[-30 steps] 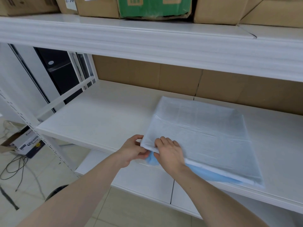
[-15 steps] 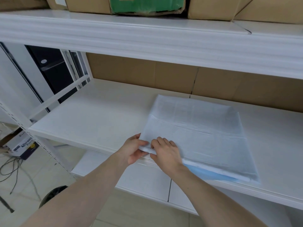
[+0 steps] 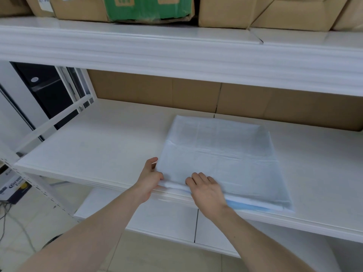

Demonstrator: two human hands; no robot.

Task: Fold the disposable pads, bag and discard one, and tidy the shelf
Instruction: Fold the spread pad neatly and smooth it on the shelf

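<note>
A folded pale blue-white disposable pad (image 3: 222,158) lies flat on the middle white shelf (image 3: 94,146), its near edge along the shelf's front lip. A blue underside shows at the near right edge. My left hand (image 3: 150,178) grips the pad's near left corner, thumb on top and fingers under the edge. My right hand (image 3: 206,188) rests flat on the pad's near edge, fingers straight and pressing down, a little right of the left hand.
Cardboard boxes (image 3: 225,10) and a green box (image 3: 149,7) fill the top shelf. Brown cardboard backs the middle shelf. A lower shelf (image 3: 161,214) sits beneath. On the floor at left lie a Corona box (image 3: 13,187) and cables.
My right hand has slid rightward along the pad's near edge, away from the left hand. The loose blue corner under the pad has been tucked in and flattened.
</note>
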